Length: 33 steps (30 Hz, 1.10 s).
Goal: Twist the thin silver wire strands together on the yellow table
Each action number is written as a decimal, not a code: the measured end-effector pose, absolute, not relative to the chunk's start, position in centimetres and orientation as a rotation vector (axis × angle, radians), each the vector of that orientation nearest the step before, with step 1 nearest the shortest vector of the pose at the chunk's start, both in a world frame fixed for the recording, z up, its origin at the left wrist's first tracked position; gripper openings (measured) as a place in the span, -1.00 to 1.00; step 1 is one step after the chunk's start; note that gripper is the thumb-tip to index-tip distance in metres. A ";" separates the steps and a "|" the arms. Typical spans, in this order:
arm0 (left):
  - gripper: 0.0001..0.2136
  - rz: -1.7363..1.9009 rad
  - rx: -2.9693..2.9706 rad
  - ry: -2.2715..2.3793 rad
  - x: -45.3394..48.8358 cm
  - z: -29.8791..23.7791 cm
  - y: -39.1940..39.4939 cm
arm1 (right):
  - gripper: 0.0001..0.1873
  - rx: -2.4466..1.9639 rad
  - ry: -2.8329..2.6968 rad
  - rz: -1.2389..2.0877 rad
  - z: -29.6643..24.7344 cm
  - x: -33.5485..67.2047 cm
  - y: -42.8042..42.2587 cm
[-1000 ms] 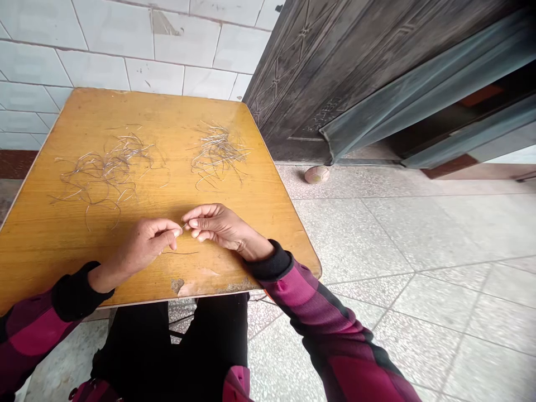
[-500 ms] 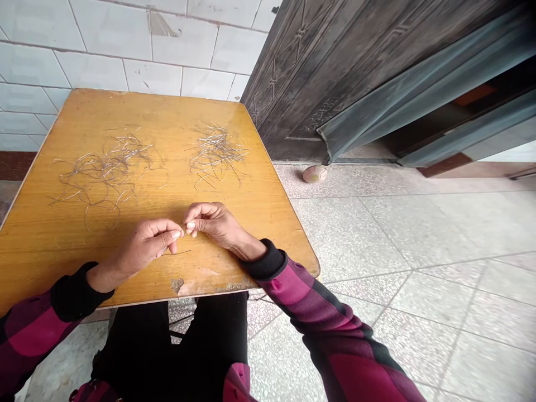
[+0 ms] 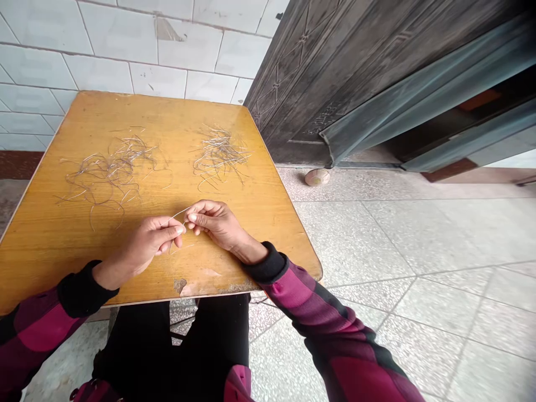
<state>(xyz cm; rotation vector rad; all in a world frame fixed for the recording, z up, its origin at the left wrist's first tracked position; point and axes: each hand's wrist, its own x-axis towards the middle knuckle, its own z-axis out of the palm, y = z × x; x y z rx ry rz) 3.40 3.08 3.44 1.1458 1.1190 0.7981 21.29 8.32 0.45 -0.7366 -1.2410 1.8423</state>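
Near the front of the wooden table (image 3: 234,245), my left hand (image 3: 154,240) pinches a thin wire (image 3: 181,213) between thumb and forefinger. Close on its right, my right hand (image 3: 218,223) is closed in a pinch on the wire too. The wire shows as a fine pale line bridging the two hands, with a thin end hanging below the left fingers. A loose, tangled pile of bent wires (image 3: 113,173) lies behind my left hand. Behind my right hand sits a tighter bunch of straighter wires (image 3: 221,151).
A white tiled wall (image 3: 100,28) borders the table's far side. To the right stand a dark carved door (image 3: 301,72) and a hanging grey-green curtain (image 3: 377,106). A roundish stone-like object (image 3: 317,177) rests on the speckled tile floor (image 3: 347,234).
More of the wire now shows above and between my fingers, as a pale line reaching the right hand. Both hands stay close together, and the view has shifted slightly.
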 end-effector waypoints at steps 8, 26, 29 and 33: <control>-0.77 0.834 1.184 1.139 3.6 3.1 3.1 | -0.71 -0.905 -1.436 1.731 1.5 20.9 7.1; -0.78 0.760 1.206 1.084 3.4 3.2 2.9 | -0.75 -0.890 -1.324 1.760 2.1 21.6 7.2; -0.79 0.718 1.168 1.048 3.4 3.4 2.8 | -0.79 -0.865 -1.168 1.835 1.9 21.9 7.8; -0.81 0.666 1.158 1.051 3.4 3.4 2.7 | -0.80 -0.885 -1.087 1.886 2.0 22.4 8.5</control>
